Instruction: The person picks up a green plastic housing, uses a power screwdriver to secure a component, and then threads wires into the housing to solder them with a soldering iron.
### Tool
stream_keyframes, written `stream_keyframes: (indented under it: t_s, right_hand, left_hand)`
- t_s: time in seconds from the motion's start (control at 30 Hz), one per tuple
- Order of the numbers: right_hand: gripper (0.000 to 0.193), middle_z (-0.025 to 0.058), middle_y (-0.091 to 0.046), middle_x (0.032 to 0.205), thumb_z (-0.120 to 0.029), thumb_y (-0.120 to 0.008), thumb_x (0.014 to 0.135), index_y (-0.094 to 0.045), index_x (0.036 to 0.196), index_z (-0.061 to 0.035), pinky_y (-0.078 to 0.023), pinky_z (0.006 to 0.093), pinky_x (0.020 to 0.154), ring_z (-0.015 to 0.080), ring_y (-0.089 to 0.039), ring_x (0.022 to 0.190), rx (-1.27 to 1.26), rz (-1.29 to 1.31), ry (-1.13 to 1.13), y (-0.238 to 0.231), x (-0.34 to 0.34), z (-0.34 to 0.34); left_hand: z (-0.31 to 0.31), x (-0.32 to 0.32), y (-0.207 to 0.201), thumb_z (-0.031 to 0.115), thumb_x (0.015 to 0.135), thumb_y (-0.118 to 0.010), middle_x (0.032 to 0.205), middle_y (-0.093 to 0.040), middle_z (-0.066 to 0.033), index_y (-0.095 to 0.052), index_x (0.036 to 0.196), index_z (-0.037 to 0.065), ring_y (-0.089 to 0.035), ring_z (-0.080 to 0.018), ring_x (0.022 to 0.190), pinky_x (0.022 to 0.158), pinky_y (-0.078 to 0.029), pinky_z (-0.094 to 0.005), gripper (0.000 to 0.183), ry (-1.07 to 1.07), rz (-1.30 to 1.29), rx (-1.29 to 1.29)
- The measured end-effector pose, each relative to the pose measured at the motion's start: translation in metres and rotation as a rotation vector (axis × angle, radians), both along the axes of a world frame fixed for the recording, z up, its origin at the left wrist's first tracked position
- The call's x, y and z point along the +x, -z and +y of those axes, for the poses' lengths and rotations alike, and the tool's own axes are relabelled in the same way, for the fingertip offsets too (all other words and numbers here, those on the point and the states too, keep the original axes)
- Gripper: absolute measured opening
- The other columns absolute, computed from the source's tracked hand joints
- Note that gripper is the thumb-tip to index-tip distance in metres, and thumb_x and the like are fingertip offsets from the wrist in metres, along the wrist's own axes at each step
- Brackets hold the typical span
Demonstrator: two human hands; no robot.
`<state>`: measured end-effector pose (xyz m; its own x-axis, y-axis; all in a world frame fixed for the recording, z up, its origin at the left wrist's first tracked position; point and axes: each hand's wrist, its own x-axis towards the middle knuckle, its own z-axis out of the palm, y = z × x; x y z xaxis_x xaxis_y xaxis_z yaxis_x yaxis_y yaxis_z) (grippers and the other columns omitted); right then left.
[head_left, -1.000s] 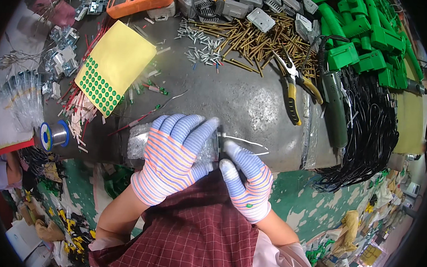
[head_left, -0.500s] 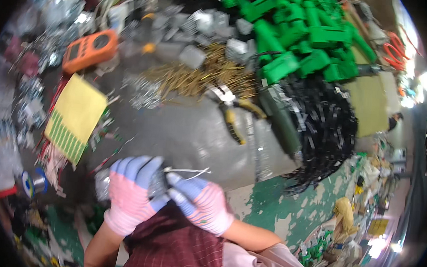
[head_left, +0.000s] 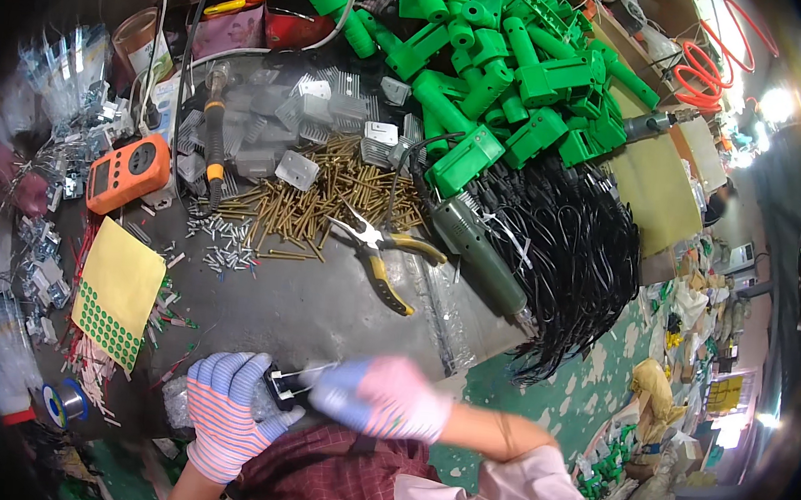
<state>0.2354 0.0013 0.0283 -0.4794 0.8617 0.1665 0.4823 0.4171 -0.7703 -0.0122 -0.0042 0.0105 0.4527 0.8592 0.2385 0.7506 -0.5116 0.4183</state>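
Holding a small black component (head_left: 284, 385) low over the bench's (head_left: 323, 309) near edge, the left hand (head_left: 225, 413) grips it steady while the right hand (head_left: 382, 397) pinches its thin wire leads (head_left: 306, 373); pliers (head_left: 382, 253) lie within reach.

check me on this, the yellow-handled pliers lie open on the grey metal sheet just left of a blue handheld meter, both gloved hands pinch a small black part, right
One thing is wrong: the head view shows the handheld meter is orange, not blue, and it sits left of the yellow-handled pliers, which lie on the grey metal sheet. The left hand and right hand do pinch the small black part.
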Motion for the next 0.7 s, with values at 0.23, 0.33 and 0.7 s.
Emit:
stream_keyframes:
  t_s: [0.23, 0.33, 0.7]
  right_hand:
    - [0.066, 0.0161, -0.052, 0.139, -0.006, -0.070, 0.071, -0.055, 0.134, -0.0189, -0.045, 0.0475, 0.103, 0.0355, -0.050, 0.127, 0.496, -0.916, 0.479, -0.061, 0.161, 0.172]
    - [0.073, 0.0141, -0.047, 0.145, -0.004, -0.070, 0.068, -0.053, 0.137, -0.0240, -0.041, 0.0486, 0.107, 0.0348, -0.045, 0.134, 0.346, -1.037, 0.394, -0.043, 0.168, 0.201]
    - [0.047, 0.0080, -0.070, 0.108, -0.026, -0.084, 0.075, -0.066, 0.115, -0.0074, -0.049, 0.0381, 0.096, 0.0244, -0.064, 0.107, 0.049, 0.433, 0.522, -0.073, 0.102, 0.088]
  left_hand:
    - [-0.002, 0.005, -0.001, 0.053, 0.062, -0.083, 0.114, -0.057, -0.0127, -0.056, 0.122, 0.008, -0.053, -0.0343, 0.104, 0.094, -0.040, -0.0480, 0.080, -0.016, -0.003, 0.039]
    - [-0.004, 0.004, 0.000, 0.054, 0.062, -0.083, 0.115, -0.057, -0.0129, -0.055, 0.123, 0.008, -0.053, -0.0342, 0.104, 0.094, -0.040, -0.0478, 0.080, -0.025, 0.008, 0.062]
    - [-0.007, -0.006, -0.009, 0.060, 0.068, -0.077, 0.118, -0.057, -0.0112, -0.056, 0.126, 0.009, -0.051, -0.0317, 0.112, 0.098, -0.039, -0.0481, 0.080, -0.019, -0.007, 0.018]
